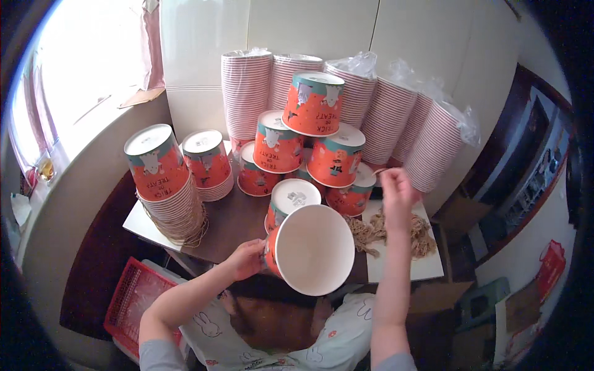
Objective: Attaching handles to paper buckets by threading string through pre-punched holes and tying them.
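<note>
My left hand [249, 260] grips the side of an orange paper bucket [314, 250], tilted so that its white inside faces me. To the right, my right hand [397, 188] is raised with thumb and fingers pinched together; whatever is between them is too small to name. Below that hand lie bundles of tan cord [421, 238] on a white board [402, 266]. Just behind the held bucket stands another upside-down bucket [296, 196]. Farther back, several upside-down orange and green buckets are piled in a pyramid, topped by one bucket [314, 104].
At the left stand two nested stacks of upside-down buckets, the nearer stack [164, 179] with tan cords hanging round its rims. Tall wrapped bucket stacks [247, 93] line the wall. A red basket [127, 297] sits low at left, a green stool [486, 303] at right.
</note>
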The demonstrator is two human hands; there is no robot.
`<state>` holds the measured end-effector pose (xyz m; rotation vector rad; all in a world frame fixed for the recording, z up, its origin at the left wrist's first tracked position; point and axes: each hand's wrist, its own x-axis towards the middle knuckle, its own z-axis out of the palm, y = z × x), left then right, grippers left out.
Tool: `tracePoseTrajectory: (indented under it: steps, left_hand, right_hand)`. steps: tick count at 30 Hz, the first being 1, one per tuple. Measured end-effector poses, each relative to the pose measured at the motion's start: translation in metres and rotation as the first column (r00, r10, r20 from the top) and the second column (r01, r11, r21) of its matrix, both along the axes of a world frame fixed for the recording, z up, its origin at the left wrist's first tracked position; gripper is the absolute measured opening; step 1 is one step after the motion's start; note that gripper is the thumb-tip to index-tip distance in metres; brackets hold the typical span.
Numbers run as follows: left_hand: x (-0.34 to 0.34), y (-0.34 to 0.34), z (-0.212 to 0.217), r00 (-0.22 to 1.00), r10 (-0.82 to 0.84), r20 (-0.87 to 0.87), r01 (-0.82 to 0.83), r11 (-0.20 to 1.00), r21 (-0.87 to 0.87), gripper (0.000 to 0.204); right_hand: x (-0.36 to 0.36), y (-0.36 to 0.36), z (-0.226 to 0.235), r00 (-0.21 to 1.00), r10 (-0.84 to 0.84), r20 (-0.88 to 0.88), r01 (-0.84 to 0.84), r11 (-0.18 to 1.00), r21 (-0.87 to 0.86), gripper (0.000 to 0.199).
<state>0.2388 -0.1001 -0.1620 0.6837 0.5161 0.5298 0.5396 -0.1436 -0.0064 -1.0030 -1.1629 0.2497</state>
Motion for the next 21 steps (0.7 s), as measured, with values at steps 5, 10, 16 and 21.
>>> tracePoseTrajectory:
  steps: [5, 10, 16, 21]
  left_hand:
    - [0.008, 0.008, -0.007, 0.999, 0.011, 0.049, -0.014, 0.998, 0.063, 0.026]
    - [0.017, 0.004, -0.005, 0.996, -0.007, 0.086, 0.015, 0.996, -0.091, 0.037]
    - [0.014, 0.006, -0.005, 0.967, 0.010, -0.254, 0.013, 0.996, 0.088, 0.041]
    - [0.004, 0.013, 0.050, 0.962, 0.069, -0.266, -0.018, 0.981, 0.191, 0.050]
  right_hand:
    - [-0.019, 0.007, -0.035, 0.971, 0.236, -0.025, -0.224, 0.873, -0.433, 0.018]
    - [-0.036, -0.008, -0.040, 0.853, 0.485, -0.194, -0.508, 0.686, -0.521, 0.025]
    - [-0.041, -0.018, -0.041, 0.840, 0.518, -0.161, -0.497, 0.615, -0.613, 0.031]
    - [-0.045, -0.016, -0.039, 0.782, 0.540, -0.311, -0.592, 0.486, -0.643, 0.031]
